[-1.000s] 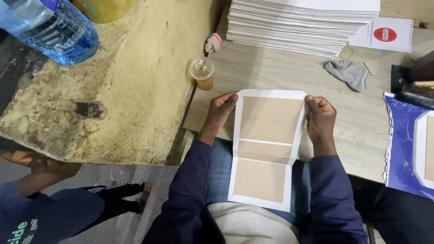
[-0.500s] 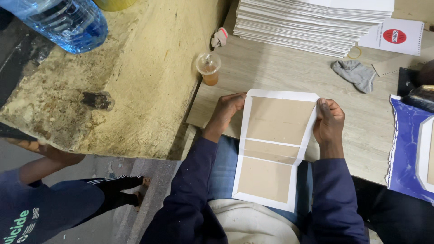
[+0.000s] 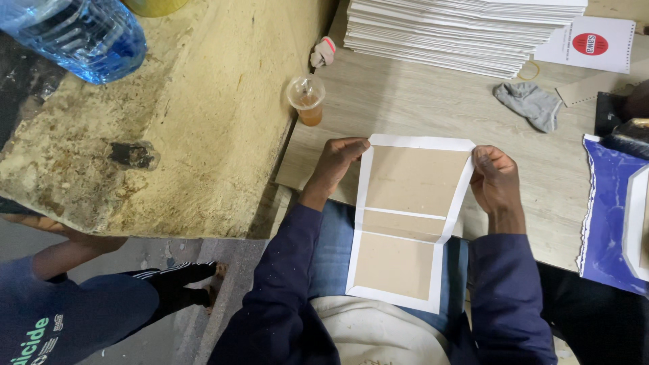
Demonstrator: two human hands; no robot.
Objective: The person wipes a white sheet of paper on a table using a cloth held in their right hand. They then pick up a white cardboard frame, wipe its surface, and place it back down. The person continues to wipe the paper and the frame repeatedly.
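Observation:
I hold a flat cover piece (image 3: 409,216) made of white paper with brown card panels glued on it, lying partly on the wooden table (image 3: 405,111) and partly over my lap. My left hand (image 3: 336,165) grips its upper left edge. My right hand (image 3: 495,182) pinches its upper right edge. The piece has a narrow spine strip between two larger brown panels, with white margins all around.
A tall stack of white sheets (image 3: 466,30) stands at the table's back. A plastic cup with amber liquid (image 3: 307,99) sits near the table's left edge. A grey cloth (image 3: 531,103), a blue sheet (image 3: 612,220) and a water bottle (image 3: 74,34) are nearby. Another person (image 3: 74,297) sits lower left.
Both hands keep hold of the cover piece's upper edges. The view has shifted slightly; the piece stays in the same place.

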